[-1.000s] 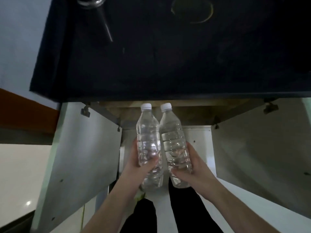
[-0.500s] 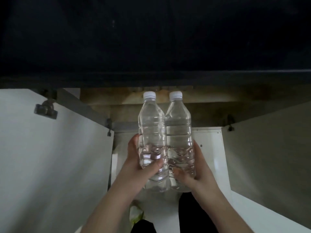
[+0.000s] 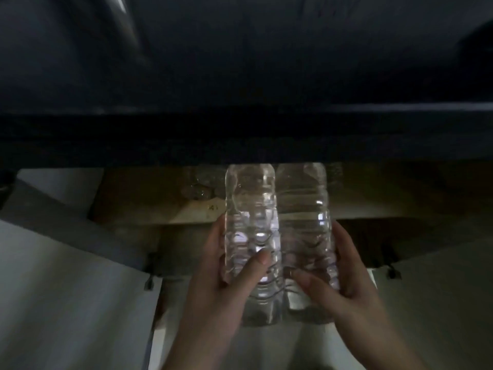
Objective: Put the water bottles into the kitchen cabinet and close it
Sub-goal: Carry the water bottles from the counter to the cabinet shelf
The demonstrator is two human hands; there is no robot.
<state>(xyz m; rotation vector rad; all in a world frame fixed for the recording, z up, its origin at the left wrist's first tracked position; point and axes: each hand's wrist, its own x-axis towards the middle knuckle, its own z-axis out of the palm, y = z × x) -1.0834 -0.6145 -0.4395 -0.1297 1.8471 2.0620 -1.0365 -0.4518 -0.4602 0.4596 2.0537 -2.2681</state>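
A dark countertop [image 3: 240,62] fills the upper view, its front edge deep in shadow. Below it, pale door panels stand swung open on the left [image 3: 66,303] and right [image 3: 440,303]. Light is dim and the view blurred.

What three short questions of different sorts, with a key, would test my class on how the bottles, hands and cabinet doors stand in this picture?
1. True or false: each hand holds one bottle.
2. Multiple choice: the bottle tops are A) in plain view, B) hidden behind the dark counter edge, C) covered by fingers.
3. Fill in: both cabinet doors are ____.

Key
1. True: the left hand grips the left bottle and the right hand grips the right bottle, the two side by side.
2. B: the counter edge cuts them off.
3. Open: the left door and the right door swing outward.
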